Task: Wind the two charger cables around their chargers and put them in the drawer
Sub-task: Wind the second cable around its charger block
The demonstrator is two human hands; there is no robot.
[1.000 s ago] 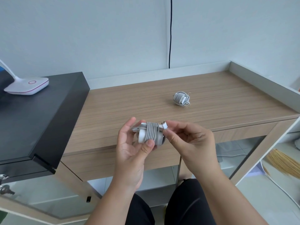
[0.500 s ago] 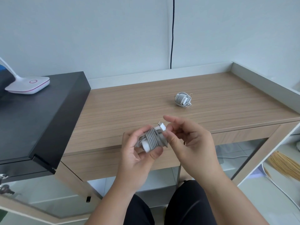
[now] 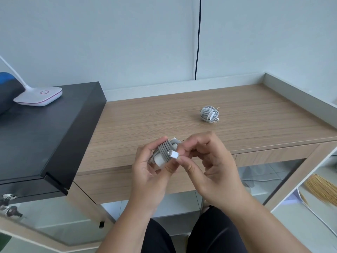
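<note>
No brand, label or legible writing is seen on either charger. A white charger point(image 3: 161, 157) wound with grey cable point(image 3: 165, 149) is held just left of the frame's centre, above the front edge of the wooden desk point(image 3: 145, 121). It is gripped by the left hand point(image 3: 147, 172), whose fingers are curled round its far side and whose thumb is pressed against its near lower side. The charger's long axis is tilted, running from lower left to upper right, with the cable turns wrapped across it. The white plug end point(image 3: 173, 154) of the cable is pinched between thumb and forefinger of the right hand point(image 3: 209, 170) and is laid over the turns, its metal tip pointed to the upper left. Half a second earlier the plug was held above the charger with its tip pointed upward; now it is brought down onto the front of the coil, and the charger is tipped further toward the camera. The second charger point(image 3: 209, 114), already wound, is left unmoved on the desk at the right of centre, well apart from the hands. The drawer front point(image 3: 109, 183) below the desktop is seen closed.
</note>
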